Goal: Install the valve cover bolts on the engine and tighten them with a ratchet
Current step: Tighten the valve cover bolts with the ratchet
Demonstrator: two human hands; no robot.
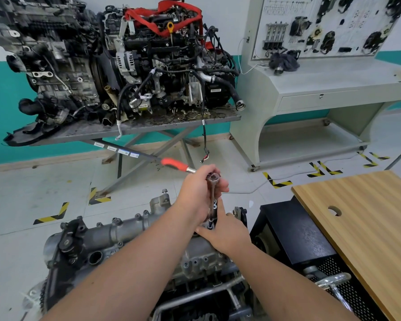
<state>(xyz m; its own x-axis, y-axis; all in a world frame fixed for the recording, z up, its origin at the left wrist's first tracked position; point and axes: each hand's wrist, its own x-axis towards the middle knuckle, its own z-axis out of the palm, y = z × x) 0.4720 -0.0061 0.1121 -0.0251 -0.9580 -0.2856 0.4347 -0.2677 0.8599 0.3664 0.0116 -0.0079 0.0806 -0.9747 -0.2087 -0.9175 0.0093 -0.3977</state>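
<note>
At socket, right hand (227, 232) fingers (220, 206) straight.

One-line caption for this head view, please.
Left hand grips ratchet head while right hand steadies the extension on the engine.

Bare metal, red grip, wood grain

The ratchet (212, 181) has a glossy chromed head and extension (211, 205), with a smooth red plastic-looking handle (174, 164). The engine (116, 237) below is dull, cast grey metal with a rough, grimy surface; its bolts (164, 191) look like plain steel. The desk (366, 218) shows matt, light wood grain. Beside it, a black box (296, 230) has a slight sheen, and its lower part is perforated metal. The floor (21, 193) is smooth and pale.
</note>
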